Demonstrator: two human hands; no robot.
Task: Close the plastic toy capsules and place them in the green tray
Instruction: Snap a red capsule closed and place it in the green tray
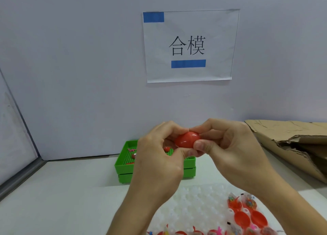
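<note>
Centre frame: my left hand (pixel 159 156) and right hand (pixel 228 146) both pinch the glossy red plastic capsule (pixel 187 139), fingers curled round it, above the green plastic tray (pixel 123 165) behind.

Both forearms reach forward, the left hand (pixel 157 151) and right hand (pixel 230 146) meeting, fingers curled, thumbs pinching inward.

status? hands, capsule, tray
Left hand and right hand both grip the red capsule, held above the table. Not yet in the green tray. Nothing blocking the tray.
</note>
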